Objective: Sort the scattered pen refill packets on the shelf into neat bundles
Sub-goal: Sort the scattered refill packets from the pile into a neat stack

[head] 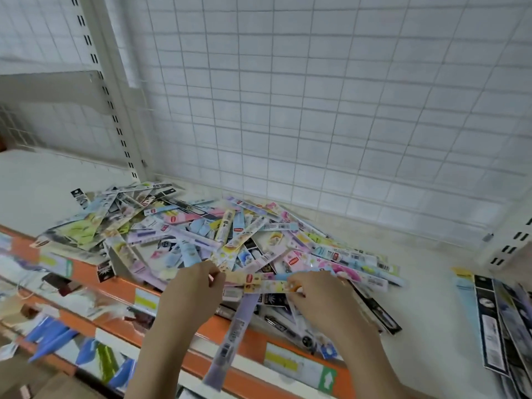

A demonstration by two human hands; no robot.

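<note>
Together, both hands (253, 283) pinch one packet (253, 277) endwise.

A shop: slotted uprights (115, 116), wire-grid backing (316, 96), orange shelf edge (247, 345) with price labels (288, 362) at six o'clock.

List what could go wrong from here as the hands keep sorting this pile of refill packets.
1. A lilac packet hangs over the shelf's orange front edge; a nudge from either forearm would likely drop it onto the lower shelves.
2. The left hand and right hand hold a packet lying across the loose pile; lifting it may drag neighbours along.
3. The sorted dark packets at right are fanned, so they could slide apart or get remixed.
</note>
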